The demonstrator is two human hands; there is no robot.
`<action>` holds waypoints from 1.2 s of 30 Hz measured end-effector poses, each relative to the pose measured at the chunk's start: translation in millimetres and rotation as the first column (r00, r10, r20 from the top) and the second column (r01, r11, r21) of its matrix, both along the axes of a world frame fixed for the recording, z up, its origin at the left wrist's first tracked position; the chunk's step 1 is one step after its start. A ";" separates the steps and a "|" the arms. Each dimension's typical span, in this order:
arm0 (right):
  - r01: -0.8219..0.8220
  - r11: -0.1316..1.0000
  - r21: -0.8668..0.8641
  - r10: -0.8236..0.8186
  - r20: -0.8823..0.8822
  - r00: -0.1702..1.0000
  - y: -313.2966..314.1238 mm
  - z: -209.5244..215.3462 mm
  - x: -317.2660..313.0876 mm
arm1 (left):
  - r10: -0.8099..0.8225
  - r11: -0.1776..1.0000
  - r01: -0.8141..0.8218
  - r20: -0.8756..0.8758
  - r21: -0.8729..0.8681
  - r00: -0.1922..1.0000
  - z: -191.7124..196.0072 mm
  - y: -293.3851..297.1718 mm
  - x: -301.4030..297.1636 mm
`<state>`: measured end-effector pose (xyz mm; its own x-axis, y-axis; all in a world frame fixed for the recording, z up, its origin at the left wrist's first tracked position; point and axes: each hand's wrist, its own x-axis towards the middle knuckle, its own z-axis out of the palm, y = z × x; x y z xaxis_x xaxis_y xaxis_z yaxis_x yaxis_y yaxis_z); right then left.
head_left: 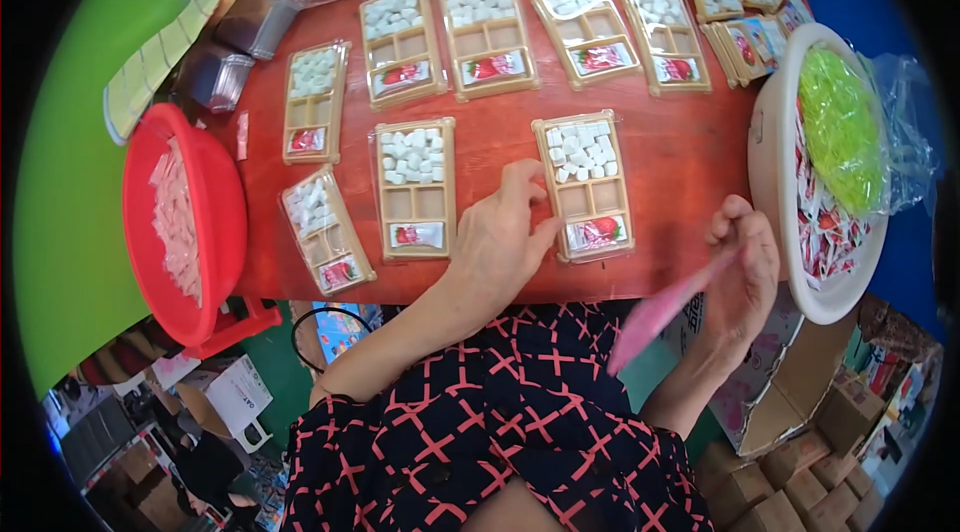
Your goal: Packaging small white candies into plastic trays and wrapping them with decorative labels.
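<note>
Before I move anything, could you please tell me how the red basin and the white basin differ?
Position: the red basin is at the table's left side, while the white basin is at its right, beside the right hand. Contents: the red basin holds pale pink pieces; the white basin holds red-and-white sachets, with a clear bag of bright green material on top. Both are open-topped.

From the right fingers [757, 230], bare red counter [690, 154] leaves passage toward eleven o'clock; the round white plastic tub [772, 152] blocks two o'clock.
</note>
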<state>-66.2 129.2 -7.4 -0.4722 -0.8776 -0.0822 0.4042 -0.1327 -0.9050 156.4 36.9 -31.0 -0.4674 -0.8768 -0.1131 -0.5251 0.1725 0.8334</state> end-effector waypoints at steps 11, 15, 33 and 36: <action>-0.139 0.978 0.156 0.149 -0.057 0.987 -16.0 -17.5 12.5 | 0.468 0.605 0.260 -0.600 0.753 0.648 25.2 -4.8 32.7; -0.124 0.950 0.286 0.185 -0.196 0.963 -10.2 -12.1 15.8 | 0.240 0.778 0.108 -0.451 0.619 0.860 31.7 8.9 28.0; 0.227 0.816 0.532 0.434 -0.822 0.369 -65.0 -20.1 23.9 | 0.362 0.811 -0.206 -0.192 0.547 0.912 -10.7 1.3 -6.8; 0.229 0.802 0.552 0.459 -0.814 0.355 -68.3 -20.7 26.2 | 0.350 0.822 -0.225 -0.152 0.524 0.924 -11.2 0.4 -5.1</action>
